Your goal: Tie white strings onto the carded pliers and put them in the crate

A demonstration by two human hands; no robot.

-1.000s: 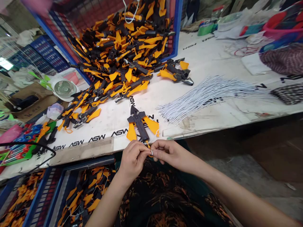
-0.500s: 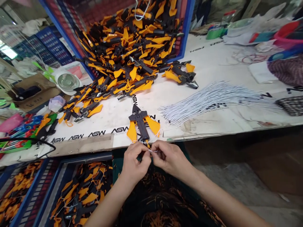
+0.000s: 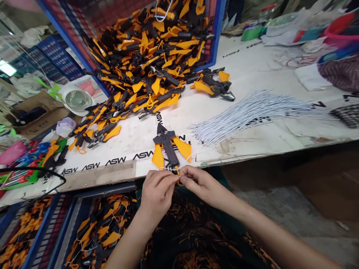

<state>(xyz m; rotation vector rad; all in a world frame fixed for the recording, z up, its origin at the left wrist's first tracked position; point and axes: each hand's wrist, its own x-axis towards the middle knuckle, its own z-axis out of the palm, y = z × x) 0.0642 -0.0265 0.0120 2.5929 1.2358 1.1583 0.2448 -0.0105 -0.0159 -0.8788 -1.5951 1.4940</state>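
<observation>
A pair of black pliers with orange handles [image 3: 168, 147] lies on the white table top [image 3: 126, 140], just beyond my hands. My left hand [image 3: 157, 196] and my right hand [image 3: 204, 186] meet at its handle ends, and their fingertips pinch a small orange cord loop [image 3: 179, 182]. Thin white string [image 3: 171, 169] runs near the loop, and the fingers partly hide it. Behind the pliers, a large heap of the same pliers [image 3: 140, 67] spills from a blue crate [image 3: 215, 37] across the table.
A bundle of thin white wires [image 3: 246, 119] lies to the right. A second blue crate [image 3: 42, 231] of orange-and-black pliers stands below the table edge at my lower left. A white fan [image 3: 77, 100] and cardboard box [image 3: 39, 114] sit beyond the left side.
My hands have come closer together. The stretched white string between them is gone from view, and the fingertips now meet at the orange loop. The view has shifted slightly.
</observation>
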